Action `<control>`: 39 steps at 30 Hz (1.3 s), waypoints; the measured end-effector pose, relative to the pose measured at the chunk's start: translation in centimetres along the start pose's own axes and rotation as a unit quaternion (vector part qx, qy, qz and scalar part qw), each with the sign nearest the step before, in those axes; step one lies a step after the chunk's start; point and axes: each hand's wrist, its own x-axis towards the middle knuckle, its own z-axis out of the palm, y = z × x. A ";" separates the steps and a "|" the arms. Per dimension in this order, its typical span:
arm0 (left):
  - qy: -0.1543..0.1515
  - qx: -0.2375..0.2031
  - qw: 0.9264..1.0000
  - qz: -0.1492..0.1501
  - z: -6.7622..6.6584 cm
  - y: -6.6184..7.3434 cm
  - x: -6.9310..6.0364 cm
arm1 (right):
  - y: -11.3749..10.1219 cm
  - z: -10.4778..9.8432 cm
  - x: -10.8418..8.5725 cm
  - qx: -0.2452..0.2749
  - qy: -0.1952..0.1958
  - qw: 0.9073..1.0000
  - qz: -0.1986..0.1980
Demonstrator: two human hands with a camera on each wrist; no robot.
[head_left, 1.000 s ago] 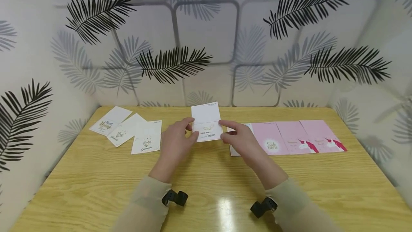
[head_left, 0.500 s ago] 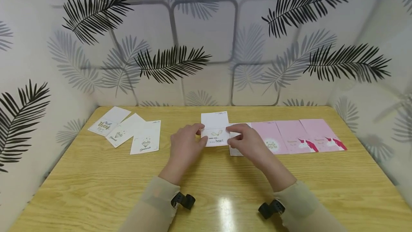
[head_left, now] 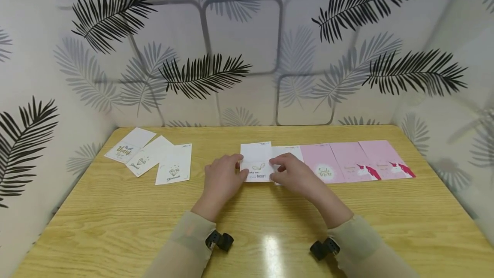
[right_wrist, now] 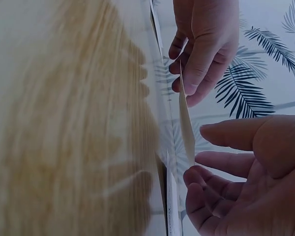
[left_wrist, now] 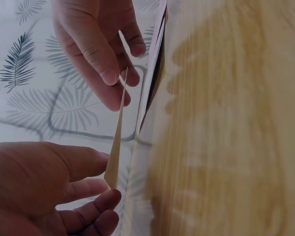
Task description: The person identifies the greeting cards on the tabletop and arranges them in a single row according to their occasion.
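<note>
A folded white card (head_left: 256, 151) with gold wings and the word "heart" is between the two hands, its printed half toward the person. My left hand (head_left: 224, 177) pinches its left edge between thumb and fingers, as the left hand (left_wrist: 44, 182) also shows in the left wrist view. At the right edge, my right hand (head_left: 297, 176) holds the card with thumb and fingertips. Seen edge-on, the card (right_wrist: 187, 123) is slightly off the table in the right wrist view, near the right hand (right_wrist: 255, 172). Its right side adjoins another white card (head_left: 291, 152), partly hidden by the right hand.
Several pink cards, one reading "Smile More" (head_left: 324, 173) and others with unicorns (head_left: 368, 171), continue the row to the right on the wooden table (head_left: 254, 218). At left lie a "Thank You" card (head_left: 135, 137) and two diamond cards (head_left: 174, 158). A leaf-patterned backdrop (head_left: 247, 98) stands behind.
Both hands have carried the winged card rightward and then down toward the person, bringing it from left of the row to beside the white card at the row's left end.
</note>
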 end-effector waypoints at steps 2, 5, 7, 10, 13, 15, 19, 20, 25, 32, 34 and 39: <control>-0.004 0.006 1.000 0.001 0.0 -0.1 -0.1 | 0.0 0.2 0.0 -0.013 -0.005 1.000 -0.004; -0.008 0.012 1.000 0.002 0.1 -0.2 -0.1 | 0.0 0.3 0.0 -0.037 -0.009 0.999 -0.019; -0.011 0.013 1.000 0.001 0.1 -0.2 -0.2 | 0.1 0.3 0.0 -0.054 -0.011 0.998 -0.026; -0.015 0.015 1.000 0.000 0.2 -0.2 -0.3 | 0.3 0.4 0.1 -0.069 -0.015 0.997 -0.029; -0.020 0.016 1.000 0.000 0.4 -0.3 -0.3 | 0.3 0.5 0.1 -0.084 -0.022 0.996 -0.027; -0.023 0.017 1.000 -0.001 0.5 -0.3 -0.3 | 0.3 0.5 0.1 -0.093 -0.024 0.995 -0.026; -0.027 0.018 0.999 -0.002 0.6 -0.4 -0.3 | 0.3 0.7 0.1 -0.103 -0.027 0.994 -0.024; -0.028 0.019 0.999 -0.002 0.6 -0.5 -0.3 | 0.4 0.7 0.1 -0.103 -0.028 0.994 -0.024; -0.033 0.023 0.999 -0.001 0.8 -0.5 -0.3 | 0.5 0.8 0.1 -0.101 -0.033 0.994 -0.022; -0.037 0.033 0.999 0.006 0.8 -0.3 -0.5 | 0.7 0.8 0.1 -0.106 -0.037 0.993 -0.023; -0.034 0.037 0.999 0.008 0.9 -0.2 -0.5 | 0.8 0.9 0.1 -0.105 -0.037 0.994 -0.018; -0.031 0.045 0.999 0.008 1.1 -0.1 -0.6 | 0.8 1.0 0.0 -0.109 -0.036 0.993 -0.021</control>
